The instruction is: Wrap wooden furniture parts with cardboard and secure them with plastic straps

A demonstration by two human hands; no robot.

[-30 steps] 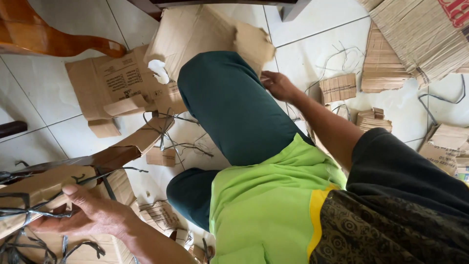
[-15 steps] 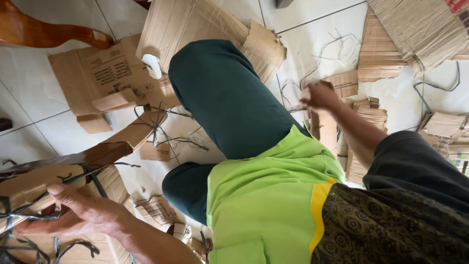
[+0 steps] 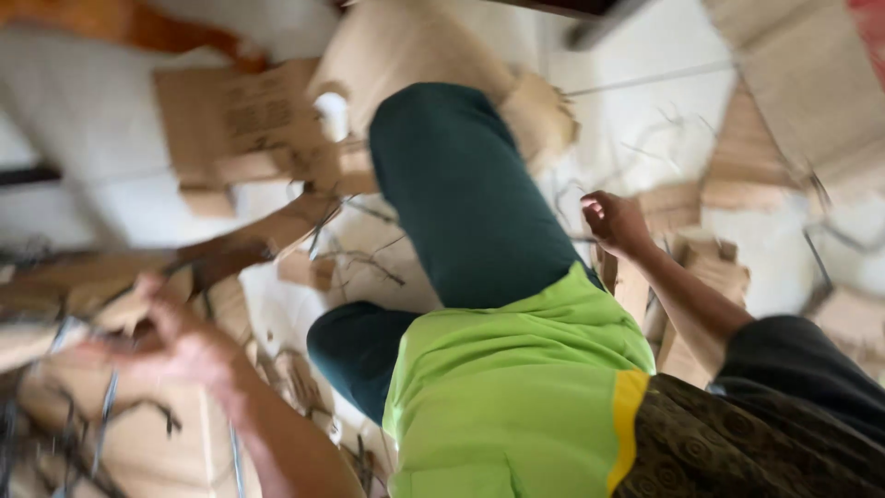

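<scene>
hands: 2 | left hand (image 3: pixel 180 346) grips cardboard strip (image 3: pixel 111 318) | right hand (image 3: pixel 613 221) curled, empty

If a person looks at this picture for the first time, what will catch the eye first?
First, the bright green shirt at bottom centre, with a dark green trouser leg bent above it. Brown cardboard pieces lie all around on the white tiled floor. The left hand touches blurred cardboard strips at lower left; the right hand hangs loosely curled at centre right.

White tiled floor (image 3: pixel 645 101) is covered in stuff: flattened cardboard sheets (image 3: pixel 249 120) toward the far side, smaller cardboard pieces (image 3: pixel 728 184) stacked at the right, thin wire scraps (image 3: pixel 369 263) in the middle.
</scene>
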